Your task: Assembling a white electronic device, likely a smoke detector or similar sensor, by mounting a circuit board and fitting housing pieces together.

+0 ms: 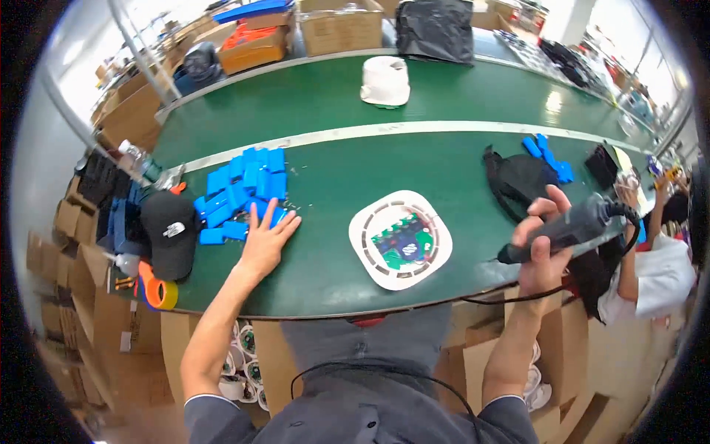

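My left hand (266, 243) reaches to the near right edge of a pile of blue rectangular blocks (248, 180). Its fingers are spread and touch a blue block; I see no firm grip. In my right hand (543, 255) is a dark corded electric screwdriver (566, 228), its tip pointing left above the green table (318, 288). Between my hands lies a white, rounded-square housing (360, 255) with slots around its rim. Inside it sit a green circuit board (423, 240) and a dark blue part with thin wires.
At the left are a black cap (168, 229), an orange-yellow tape roll (164, 294) and a plastic bottle (140, 161). A white rounded part (385, 80) stands farther back. A black bag (521, 177) and more blue blocks (551, 159) lie right. Another person (654, 266) is at far right.
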The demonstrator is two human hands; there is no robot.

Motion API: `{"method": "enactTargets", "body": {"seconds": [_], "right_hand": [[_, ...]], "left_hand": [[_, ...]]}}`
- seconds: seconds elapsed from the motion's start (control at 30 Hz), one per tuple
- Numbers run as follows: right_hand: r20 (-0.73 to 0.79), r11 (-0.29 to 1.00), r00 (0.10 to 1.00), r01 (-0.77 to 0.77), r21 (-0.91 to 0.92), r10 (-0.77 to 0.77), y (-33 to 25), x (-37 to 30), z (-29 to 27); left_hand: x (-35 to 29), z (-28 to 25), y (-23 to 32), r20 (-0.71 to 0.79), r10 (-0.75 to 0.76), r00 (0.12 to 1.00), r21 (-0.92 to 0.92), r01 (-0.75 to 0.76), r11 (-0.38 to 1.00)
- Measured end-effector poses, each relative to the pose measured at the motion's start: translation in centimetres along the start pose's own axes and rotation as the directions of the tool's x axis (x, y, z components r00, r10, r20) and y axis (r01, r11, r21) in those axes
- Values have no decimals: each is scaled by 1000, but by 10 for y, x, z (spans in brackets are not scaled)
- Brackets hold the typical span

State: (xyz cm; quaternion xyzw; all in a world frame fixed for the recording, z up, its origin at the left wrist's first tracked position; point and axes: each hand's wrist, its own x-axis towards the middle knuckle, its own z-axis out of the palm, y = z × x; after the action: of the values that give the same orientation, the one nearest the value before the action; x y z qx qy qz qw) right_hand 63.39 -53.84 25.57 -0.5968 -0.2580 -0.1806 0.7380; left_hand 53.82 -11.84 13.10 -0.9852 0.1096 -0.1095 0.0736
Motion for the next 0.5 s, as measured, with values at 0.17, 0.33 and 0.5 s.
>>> {"method": "enactTargets", "body": {"seconds": [0.17, 0.33, 0.5], "right_hand": [[-11, 992, 993, -120, -46, 120, -27, 9, 19], [90, 949, 977, -211, 232, 195, -20, 10, 57], [190, 986, 971, -157, 61, 144, -9, 12, 71]], "left_hand": [[38, -26, 35, -165, -178, 970, -302, 122, 945], [87, -80, 103, -220, -124, 968, -585, -29, 811], [98, -103, 151, 105, 71, 992, -491, -10, 871]]}}
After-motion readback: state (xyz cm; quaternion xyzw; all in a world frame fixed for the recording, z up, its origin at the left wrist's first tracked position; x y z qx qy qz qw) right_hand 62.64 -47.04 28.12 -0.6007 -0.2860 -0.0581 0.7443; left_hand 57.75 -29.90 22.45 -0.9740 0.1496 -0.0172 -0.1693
